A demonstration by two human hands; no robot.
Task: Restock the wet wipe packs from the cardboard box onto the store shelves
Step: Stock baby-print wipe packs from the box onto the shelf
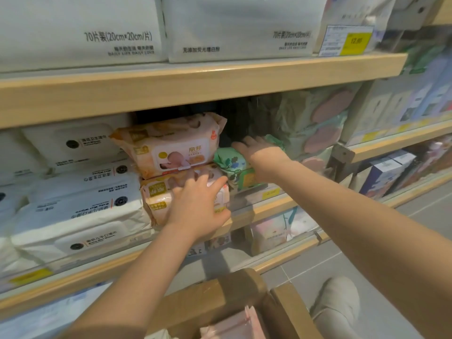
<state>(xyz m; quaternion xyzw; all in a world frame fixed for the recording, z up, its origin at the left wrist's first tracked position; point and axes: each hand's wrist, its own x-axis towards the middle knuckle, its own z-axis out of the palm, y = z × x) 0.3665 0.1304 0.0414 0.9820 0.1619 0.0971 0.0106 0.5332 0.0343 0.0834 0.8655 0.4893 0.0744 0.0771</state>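
From the head view, I have both arms reaching into the middle shelf (256,211), whose pale wooden lip runs across the frame. My left hand (199,209) lies spread on the front of the lower peach wipe pack (159,199), fingers fairly straight and wide, pressing rather than gripping; I judge it is there to steady the little stack, since the upper peach wipe pack (171,145) sits on top of it, slightly tilted, and could slide forward.

My right hand (260,155) reaches further back, flat and relaxed over the green wipe pack (232,165), which lies just right of the peach stack and touches it. The fingers rest on top and point into the dark gap behind, so I read this as pushing the pack to the far end of its slot, not holding it.

To the left, the white wipe packs (80,199) are stacked several high and fill their bay. Above, large white tissue packs (80,30) line the upper shelf beside a yellow price tag (355,41).

Near me at the bottom, the cardboard box (227,297) stands open on the floor with a pink pack (234,326) showing inside, so stock remains to go up. A shoe (338,302) shows just right of the box.
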